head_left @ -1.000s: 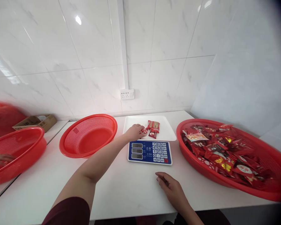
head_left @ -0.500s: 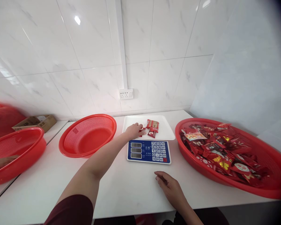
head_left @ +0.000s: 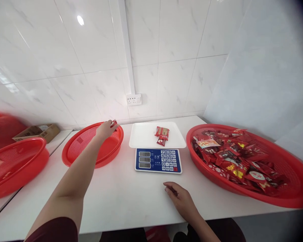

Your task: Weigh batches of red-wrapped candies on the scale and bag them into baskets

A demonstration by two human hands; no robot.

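Observation:
My left hand [head_left: 105, 129] is stretched out over the right rim of an empty red mesh basket [head_left: 91, 144], pinching a small red snack packet [head_left: 113, 123]. A digital scale [head_left: 158, 160] with a blue keypad stands in the middle of the white table; its white tray [head_left: 143, 136] carries a few red packets [head_left: 161, 134]. My right hand [head_left: 178, 198] rests on the table in front of the scale, fingers loosely curled, holding nothing I can see. A large red basket [head_left: 288, 195] on the right is heaped with red snack packets [head_left: 232, 158].
Another red basket [head_left: 15, 164] sits on a neighbouring table at the left, with a cardboard box [head_left: 35, 131] behind it. A wall socket [head_left: 133, 99] is above the scale. Tiled walls close the back and right sides.
My left hand lifted a red packet off the scale tray and carried it left, over the empty basket. My right hand stayed put. The view shifted slightly.

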